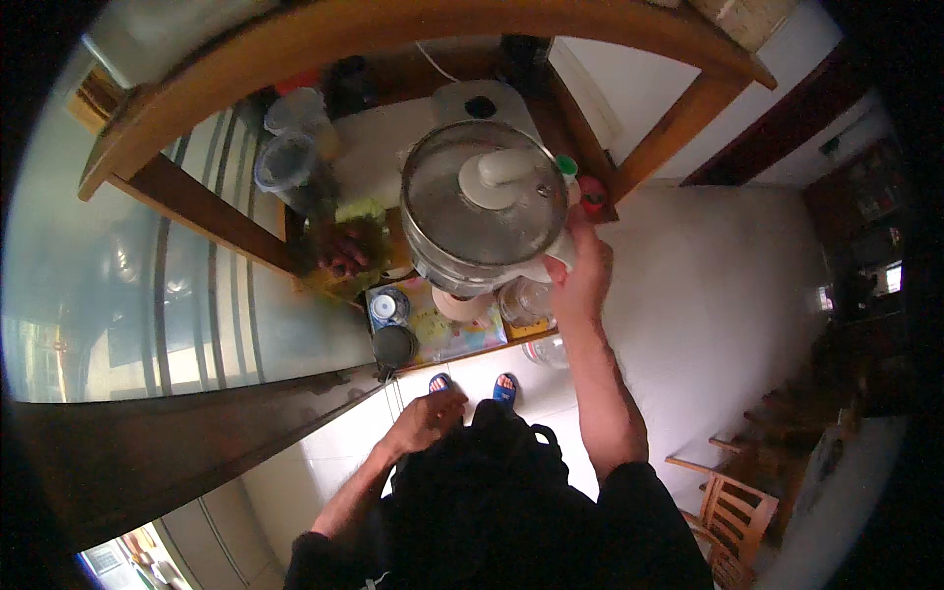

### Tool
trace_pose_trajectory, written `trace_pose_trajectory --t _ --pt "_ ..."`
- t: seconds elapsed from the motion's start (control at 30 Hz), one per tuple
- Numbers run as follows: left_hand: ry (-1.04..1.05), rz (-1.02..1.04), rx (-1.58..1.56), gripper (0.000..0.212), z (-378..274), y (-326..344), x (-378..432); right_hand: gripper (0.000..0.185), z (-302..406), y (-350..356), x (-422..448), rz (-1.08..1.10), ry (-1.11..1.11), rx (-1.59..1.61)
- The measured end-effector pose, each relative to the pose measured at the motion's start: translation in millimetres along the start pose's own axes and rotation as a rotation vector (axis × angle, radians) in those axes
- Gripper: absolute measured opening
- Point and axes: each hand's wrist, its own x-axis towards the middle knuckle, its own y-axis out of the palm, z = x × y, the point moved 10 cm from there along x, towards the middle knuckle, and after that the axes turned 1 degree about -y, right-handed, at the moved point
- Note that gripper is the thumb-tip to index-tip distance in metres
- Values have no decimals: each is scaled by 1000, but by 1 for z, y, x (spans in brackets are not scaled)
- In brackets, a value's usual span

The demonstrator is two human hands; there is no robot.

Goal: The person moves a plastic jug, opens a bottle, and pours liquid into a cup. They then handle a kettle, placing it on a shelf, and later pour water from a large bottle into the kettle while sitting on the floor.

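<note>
My right hand (582, 265) is closed around the white side handle (558, 254) of a lidded cooking pot (450, 274). The pot's round glass lid (442, 195) has a metal rim, a white knob (503, 173) and a small vent. Its lower wall looks clear and shiny, and my hand hides part of the handle. Close to the front of my black top, my left hand (428, 422) hangs apart from the furniture. Nothing shows in it; its fingers look loosely bent, partly hidden from above.
Below the pot, a patterned tray (420, 335) holds an upturned cup (389, 305) and a dark round container (394, 346). A clear jar (525, 301) stands beside it. Plastic tubs (286, 161) sit left, near a white appliance (461, 99). A wooden shelf edge (413, 23) arches overhead; chairs (737, 501) stand right.
</note>
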Motion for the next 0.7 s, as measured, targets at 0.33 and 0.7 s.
trace_pose_trajectory --t 0.33,0.7 --pt "24 455 508 29 -34 29 3 40 -29 -161 -109 -507 173 12" --pt "108 -35 680 49 105 73 122 39 -115 -230 -162 -419 378 -211"
